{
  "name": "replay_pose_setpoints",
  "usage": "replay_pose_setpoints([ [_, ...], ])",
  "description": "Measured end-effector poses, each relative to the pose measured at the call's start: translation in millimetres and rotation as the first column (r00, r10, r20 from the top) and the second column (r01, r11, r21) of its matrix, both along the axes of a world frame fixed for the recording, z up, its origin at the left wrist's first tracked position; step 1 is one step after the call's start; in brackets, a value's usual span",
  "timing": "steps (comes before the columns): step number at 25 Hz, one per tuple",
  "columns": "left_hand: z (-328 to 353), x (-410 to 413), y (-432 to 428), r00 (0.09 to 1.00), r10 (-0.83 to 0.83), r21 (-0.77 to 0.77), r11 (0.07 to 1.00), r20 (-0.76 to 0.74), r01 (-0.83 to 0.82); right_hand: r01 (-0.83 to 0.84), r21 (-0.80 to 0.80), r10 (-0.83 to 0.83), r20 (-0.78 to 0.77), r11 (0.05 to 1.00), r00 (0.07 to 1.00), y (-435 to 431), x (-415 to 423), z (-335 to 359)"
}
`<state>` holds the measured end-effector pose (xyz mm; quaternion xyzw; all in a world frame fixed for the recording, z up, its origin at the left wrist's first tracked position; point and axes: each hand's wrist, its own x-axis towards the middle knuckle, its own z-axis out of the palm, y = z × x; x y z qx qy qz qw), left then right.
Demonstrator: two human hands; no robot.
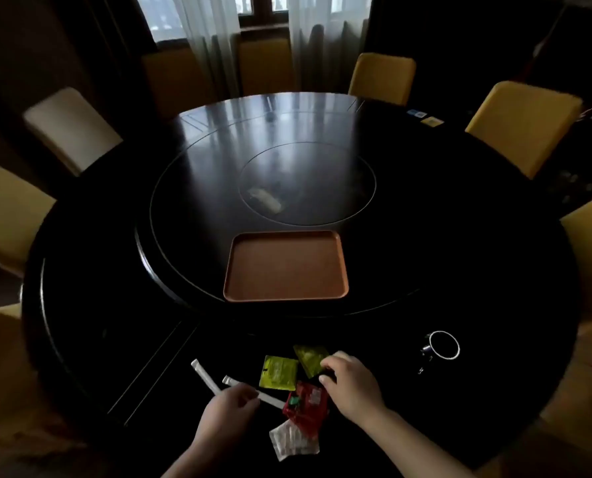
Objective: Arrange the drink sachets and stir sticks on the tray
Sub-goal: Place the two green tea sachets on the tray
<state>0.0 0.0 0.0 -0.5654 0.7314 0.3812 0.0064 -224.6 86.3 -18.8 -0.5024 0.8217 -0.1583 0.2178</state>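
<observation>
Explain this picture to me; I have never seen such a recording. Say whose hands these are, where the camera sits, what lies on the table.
No machine here: a person wears a camera on the head, looking down at their own hands. The left hand curls round a white stir stick; a second stick lies beside it. The right hand touches a dark green sachet; whether it pinches it is unclear. Nearby lie a light green sachet, a red sachet and a white sachet. The brown tray, farther on the dark table, holds nothing yet.
</observation>
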Motion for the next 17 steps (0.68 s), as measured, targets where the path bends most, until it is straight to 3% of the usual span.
replay_pose_setpoints([
  [4, -3.4, -33.6, -8.0, 0.995, 0.092, -0.046, 0.995, 0.041, -0.09, -0.069, 0.036, 0.07, -0.022, 0.997, 0.997, -12.7, -6.8, -7.3],
  [9, -20.0, -50.1, -28.4, 0.992, 0.06, -0.118, 0.992, 0.112, -0.046, -0.036, 0.052, 0.04, -0.08, 0.998, 0.996, -24.1, -3.1, -20.4],
  [17, -48.4, -58.4, -46.4, 0.945, -0.165, -0.217, 0.949, 0.281, 0.23, 0.118, 0.164, -0.062, -0.312, 0.979, 0.948, -43.4, 28.7, -30.4],
])
